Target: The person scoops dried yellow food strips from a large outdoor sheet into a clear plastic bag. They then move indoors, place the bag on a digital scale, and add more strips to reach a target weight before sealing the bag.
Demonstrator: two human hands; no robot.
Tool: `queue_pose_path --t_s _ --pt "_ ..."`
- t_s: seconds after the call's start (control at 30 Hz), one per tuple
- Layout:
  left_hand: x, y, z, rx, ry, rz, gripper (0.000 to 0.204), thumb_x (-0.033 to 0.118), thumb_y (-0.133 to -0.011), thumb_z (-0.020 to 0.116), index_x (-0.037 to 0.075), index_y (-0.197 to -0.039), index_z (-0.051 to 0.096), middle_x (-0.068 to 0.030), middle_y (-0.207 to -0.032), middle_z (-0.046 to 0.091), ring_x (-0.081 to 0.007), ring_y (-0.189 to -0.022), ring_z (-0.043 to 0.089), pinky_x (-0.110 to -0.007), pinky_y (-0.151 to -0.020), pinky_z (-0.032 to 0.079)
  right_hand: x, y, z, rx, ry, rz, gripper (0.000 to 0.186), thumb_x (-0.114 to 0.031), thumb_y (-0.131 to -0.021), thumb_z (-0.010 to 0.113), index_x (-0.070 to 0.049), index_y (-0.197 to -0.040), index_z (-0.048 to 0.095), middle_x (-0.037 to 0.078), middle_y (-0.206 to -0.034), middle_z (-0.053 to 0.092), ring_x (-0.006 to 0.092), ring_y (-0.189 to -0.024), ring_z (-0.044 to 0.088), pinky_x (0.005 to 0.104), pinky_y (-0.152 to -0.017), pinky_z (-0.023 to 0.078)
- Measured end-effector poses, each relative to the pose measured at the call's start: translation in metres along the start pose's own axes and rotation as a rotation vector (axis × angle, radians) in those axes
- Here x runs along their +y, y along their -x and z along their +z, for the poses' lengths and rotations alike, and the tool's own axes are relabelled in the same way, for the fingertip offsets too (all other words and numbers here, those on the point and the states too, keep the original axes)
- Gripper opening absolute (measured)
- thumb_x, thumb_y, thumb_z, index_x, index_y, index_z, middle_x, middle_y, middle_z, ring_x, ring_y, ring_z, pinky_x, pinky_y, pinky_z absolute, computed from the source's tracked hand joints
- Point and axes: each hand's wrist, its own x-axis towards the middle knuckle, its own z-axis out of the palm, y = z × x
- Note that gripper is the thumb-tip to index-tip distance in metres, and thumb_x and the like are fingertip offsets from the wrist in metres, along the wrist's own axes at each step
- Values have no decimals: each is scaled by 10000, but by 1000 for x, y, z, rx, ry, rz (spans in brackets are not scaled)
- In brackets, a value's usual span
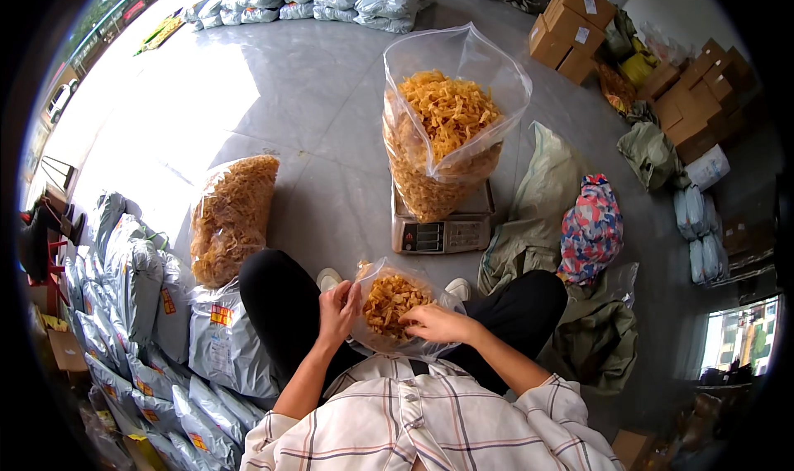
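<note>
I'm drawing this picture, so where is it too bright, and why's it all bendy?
In the head view, bright light washes the floor white at upper left; also in the head view, the fisheye lens bends straight edges, mostly toward the rim.

Left forearm [304,382]: angled far and slightly right. Left hand [337,312]: bent in pinch grip. Right forearm [511,359]: angled far and left. Right hand [438,324]: palm down, pointing left. Left knee [271,277], right knee [542,297]: bent, spread wide.
</note>
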Motion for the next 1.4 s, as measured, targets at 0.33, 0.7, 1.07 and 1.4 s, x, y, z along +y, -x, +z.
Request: queue_pose_path --t_s 0.33,0.7,1.07,1.4 --pt "-15 0 -3 31 13 14 348 173 -941 532 -13 -648 505 -17 -493 473 -66 -455 443 -249 -427 323 33 -28 53 228 226 105 492 -134 -793 655 -3 -1232 474 331 -1335 303 442 -1262 345 433 -1040 333" --pt "-11 0 -2 18 22 26 346 174 -937 540 -14 -649 505 -7 -489 457 -56 -455 419 -245 -428 312 52 -22 74 -44 94 87 473 -186 -805 660 5 -1208 506 181 -1057 542 340 -1000 542 395 -859 439" --pt "4 6 -7 -236 -46 -53 279 208 -895 605 -36 -763 578 16 -525 483 -40 -477 421 -228 -435 306 -20 6 -13 152 -211 -102 457 -217 -870 613 -6 -1260 503 182 -1214 573 277 -1133 554 319 -953 426" --pt "43 -7 -25 -374 -493 46 466 447 -853 576 -11 -780 618 -113 -600 575 -223 -549 552 -346 -547 440 -20 51 -104 453 -464 -30 306 -86 -892 594 -5 -1186 566 90 -1088 633 159 -1021 598 290 -867 483"
